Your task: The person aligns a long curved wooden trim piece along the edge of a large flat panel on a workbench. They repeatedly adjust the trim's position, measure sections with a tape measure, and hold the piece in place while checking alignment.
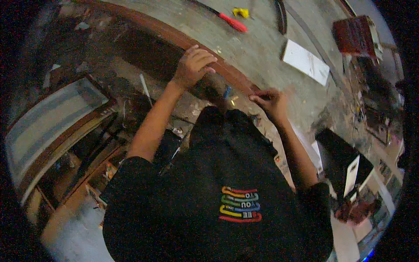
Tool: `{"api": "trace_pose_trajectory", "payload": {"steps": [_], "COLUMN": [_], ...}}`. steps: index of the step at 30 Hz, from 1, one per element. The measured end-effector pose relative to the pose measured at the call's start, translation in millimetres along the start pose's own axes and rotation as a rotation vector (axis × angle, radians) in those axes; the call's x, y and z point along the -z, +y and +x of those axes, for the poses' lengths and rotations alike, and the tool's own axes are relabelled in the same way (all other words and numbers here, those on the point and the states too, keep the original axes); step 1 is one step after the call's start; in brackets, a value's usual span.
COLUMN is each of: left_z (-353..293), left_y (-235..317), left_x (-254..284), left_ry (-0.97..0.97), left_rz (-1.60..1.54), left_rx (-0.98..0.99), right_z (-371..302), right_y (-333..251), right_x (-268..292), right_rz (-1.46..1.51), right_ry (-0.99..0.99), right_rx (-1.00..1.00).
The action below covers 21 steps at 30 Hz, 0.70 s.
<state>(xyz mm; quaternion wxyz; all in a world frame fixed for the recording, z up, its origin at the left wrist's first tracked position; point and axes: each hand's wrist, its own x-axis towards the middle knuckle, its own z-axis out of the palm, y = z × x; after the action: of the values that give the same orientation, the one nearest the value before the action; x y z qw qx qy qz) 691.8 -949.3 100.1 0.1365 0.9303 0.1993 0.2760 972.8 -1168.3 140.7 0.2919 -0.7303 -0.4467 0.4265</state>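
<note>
My left hand lies over the reddish-brown wooden edge of a grey-green worktop, fingers stretched out loosely with nothing visible in them. Farther right along the same edge is my right hand, its thumb and fingers drawn together at the wood. Whatever it may pinch is too small or too blurred to make out. Beyond the hands, a red-handled tool with a dark shaft lies on the worktop beside a small yellow object. A white rectangular piece rests to the right.
On the left stands a wood-framed panel above open wooden shelving. A dark red box-like object sits at the far right. Below it are scattered pieces and a black panel. Small blue and yellow bits lie below the edge.
</note>
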Motion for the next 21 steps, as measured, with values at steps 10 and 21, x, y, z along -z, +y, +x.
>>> {"api": "trace_pose_trajectory", "payload": {"steps": [10,21], "left_z": [-28.6,-46.8], "left_y": [9.5,-15.6], "left_x": [17.7,-5.0], "left_ry": [-0.017,-0.137], "left_rz": [0.085,0.207], "left_rx": [-0.003,0.141], "right_z": [-56.0,-241.3], "right_y": [44.5,247.5], "right_x": [-14.7,156.0], "right_rz": [-0.238,-0.363], "right_ry": [0.528,0.63], "right_rx": [0.159,-0.654]}}
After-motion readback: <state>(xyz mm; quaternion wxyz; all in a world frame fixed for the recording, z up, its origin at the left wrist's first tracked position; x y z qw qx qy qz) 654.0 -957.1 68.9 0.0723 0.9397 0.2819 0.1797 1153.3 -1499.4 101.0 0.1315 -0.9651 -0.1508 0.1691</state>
